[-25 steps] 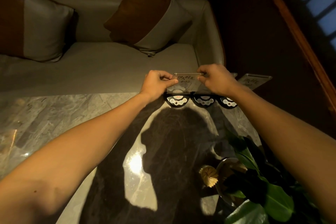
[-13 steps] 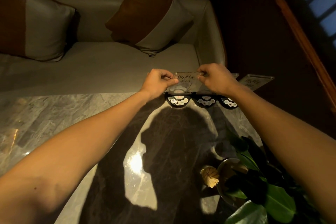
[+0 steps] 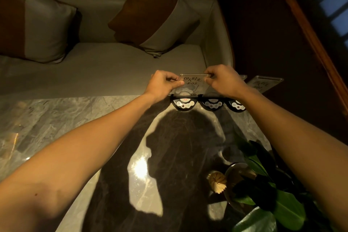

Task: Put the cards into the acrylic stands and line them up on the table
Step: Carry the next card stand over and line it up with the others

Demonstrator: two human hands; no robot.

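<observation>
Hands are closed on the top corners of one clear acrylic stand with its card: left hand at the left corner, right hand at the right. It is held at the far edge of the marble desk, just behind three black half-round controllers. Another stand is seen farther right.

Three stands line the table's far edge, sofa behind, plant near right.
</observation>
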